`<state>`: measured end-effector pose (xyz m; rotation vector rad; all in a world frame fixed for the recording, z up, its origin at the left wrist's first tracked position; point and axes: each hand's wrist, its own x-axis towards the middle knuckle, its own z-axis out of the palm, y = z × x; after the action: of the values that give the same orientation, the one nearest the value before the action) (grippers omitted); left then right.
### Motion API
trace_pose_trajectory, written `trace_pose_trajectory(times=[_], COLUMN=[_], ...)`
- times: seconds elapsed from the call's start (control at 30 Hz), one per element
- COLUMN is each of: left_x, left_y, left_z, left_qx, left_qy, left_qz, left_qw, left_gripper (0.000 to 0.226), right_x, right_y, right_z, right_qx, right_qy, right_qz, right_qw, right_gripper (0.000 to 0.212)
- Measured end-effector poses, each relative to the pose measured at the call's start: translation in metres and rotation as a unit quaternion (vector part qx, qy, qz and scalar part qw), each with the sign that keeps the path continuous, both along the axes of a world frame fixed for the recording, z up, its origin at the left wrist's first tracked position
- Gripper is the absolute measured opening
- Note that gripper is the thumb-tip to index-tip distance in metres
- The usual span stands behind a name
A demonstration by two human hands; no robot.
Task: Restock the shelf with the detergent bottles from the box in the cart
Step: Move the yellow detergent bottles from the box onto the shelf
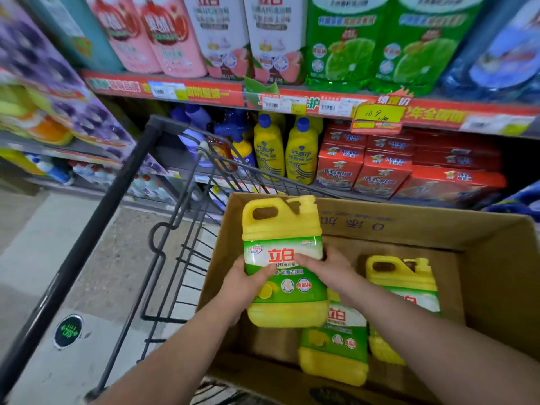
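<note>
Above the open cardboard box (438, 226) in the cart (175, 229), both hands hold one yellow detergent bottle (285, 258) upright, handle and cap at the top. The left hand (248, 285) grips its left side with the thumb across the green label; the right hand (330, 270) grips the right side, fingers (331, 257) curled round the edge. Two more bottles of the same kind are in the box: one near (336, 346), partly behind the held one, and one to the right (406, 285). On the far shelf (204, 92) stand smaller yellow bottles with blue caps (268, 147) beside red cartons (380, 168). Above them are what look like large refill packs (the view is blurred).
</note>
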<state>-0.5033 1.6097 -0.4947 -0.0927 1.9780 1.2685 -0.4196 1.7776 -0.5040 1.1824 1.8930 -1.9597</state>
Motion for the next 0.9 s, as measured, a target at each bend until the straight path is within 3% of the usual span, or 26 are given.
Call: trace_pose_trajectory(times=[0.1,0.27,0.5,0.7,0.83,0.9], left_x=[-0.001,0.002,0.009,0.021,0.028,0.031], left_y=[-0.002,-0.014,-0.06,-0.128,-0.189,-0.224], left_z=[0.03,0.082,0.143,0.18,0.196,0.204], left_qx=[0.018,0.025,0.027,0.052,0.067,0.076], left_qy=[0.045,0.089,0.145,0.179,0.207,0.218], left_qz=[0.029,0.053,0.14,0.199,0.247,0.273], left_qw=[0.998,0.994,0.979,0.962,0.944,0.934], left_gripper=[0.027,0.043,0.044,0.042,0.028,0.021], right_x=[-0.005,-0.019,-0.046,-0.06,-0.07,-0.074], right_y=[0.001,-0.007,-0.045,-0.108,-0.168,-0.205], right_z=[0.031,0.079,0.133,0.177,0.198,0.206], right_qx=[0.024,0.034,0.021,0.027,0.029,0.051], right_qy=[0.05,0.112,0.195,0.236,0.26,0.267], right_qz=[-0.011,0.024,0.109,0.183,0.237,0.256], right_qw=[0.998,0.993,0.974,0.954,0.936,0.927], right_gripper=[0.03,0.043,0.034,0.044,0.03,0.033])
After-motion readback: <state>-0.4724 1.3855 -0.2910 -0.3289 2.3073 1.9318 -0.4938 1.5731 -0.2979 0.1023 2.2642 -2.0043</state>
